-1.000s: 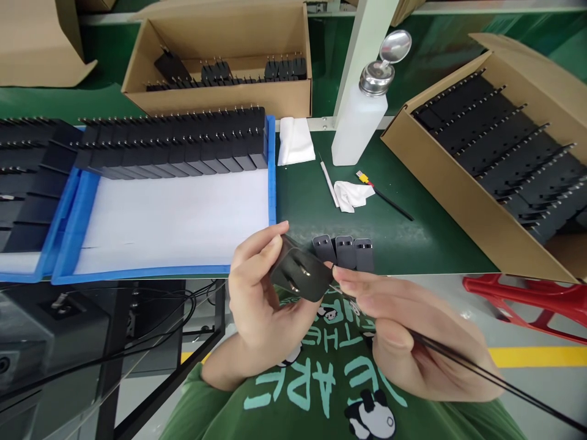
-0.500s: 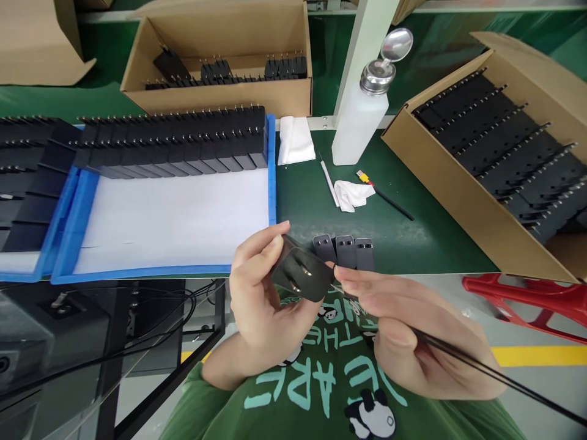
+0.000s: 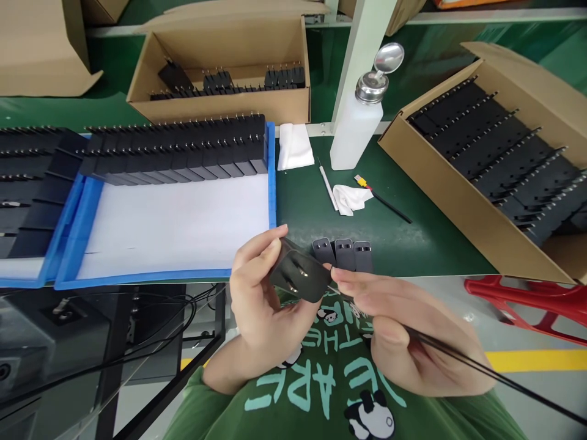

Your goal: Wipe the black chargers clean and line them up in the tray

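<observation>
A black power adapter point(image 3: 300, 272) with two metal pins facing up is gripped by my left hand point(image 3: 261, 299), just past the table's front edge. My right hand point(image 3: 413, 330) is closed around a thin black cable tool point(image 3: 454, 351), whose metal tip reaches the adapter's right side. Its fingertips are at the adapter's right corner. Behind the adapter, three small grey adapters point(image 3: 343, 253) lie side by side on the green table point(image 3: 394, 253).
A blue tray point(image 3: 272, 201) at the left holds rows of black adapters. Cardboard boxes of adapters stand at the back point(image 3: 229, 110) and right point(image 3: 440, 189). A white bottle point(image 3: 355, 131), cloths point(image 3: 296, 146), a white pen-like tool point(image 3: 328, 188) and a short cable point(image 3: 389, 206) lie between.
The view has shifted slightly, so the table items appear a little lower. Both hands keep nearly the same hold on the adapter and the thin black cable tool.
</observation>
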Demonstrator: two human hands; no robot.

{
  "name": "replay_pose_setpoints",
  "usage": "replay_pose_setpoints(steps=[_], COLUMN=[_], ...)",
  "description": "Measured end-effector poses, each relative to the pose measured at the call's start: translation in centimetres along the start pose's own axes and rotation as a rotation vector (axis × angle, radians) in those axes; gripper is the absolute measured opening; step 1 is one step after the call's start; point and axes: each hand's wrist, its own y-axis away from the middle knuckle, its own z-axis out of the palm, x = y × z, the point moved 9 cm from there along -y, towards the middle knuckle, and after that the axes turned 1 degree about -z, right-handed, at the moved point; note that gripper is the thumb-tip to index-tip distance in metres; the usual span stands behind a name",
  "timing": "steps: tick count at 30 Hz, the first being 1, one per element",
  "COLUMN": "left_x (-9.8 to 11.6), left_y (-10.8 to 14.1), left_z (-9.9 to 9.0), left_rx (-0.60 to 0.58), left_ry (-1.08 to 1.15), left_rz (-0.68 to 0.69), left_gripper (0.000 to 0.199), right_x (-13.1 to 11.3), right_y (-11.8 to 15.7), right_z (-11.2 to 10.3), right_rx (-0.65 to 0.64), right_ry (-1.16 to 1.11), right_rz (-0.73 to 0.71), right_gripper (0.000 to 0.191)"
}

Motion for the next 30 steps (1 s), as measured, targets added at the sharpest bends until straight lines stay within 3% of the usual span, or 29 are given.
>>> replay_pose_setpoints(steps=[15, 30], left_x=[0.11, -0.03], left_y=[-0.06, 0.02], left_z=[0.11, -0.01], left_rx=[0.005, 0.022], left_ry=[0.005, -0.032], left_rz=[0.020, 0.011], left_gripper=[0.076, 0.076], right_x=[-0.17, -0.02], right_y=[-0.38, -0.33], right_z=[0.14, -0.25], right_rx=[-0.033, 0.030], right_ry=[0.008, 0.005], right_rz=[-0.024, -0.012], right_gripper=[0.017, 0.022])
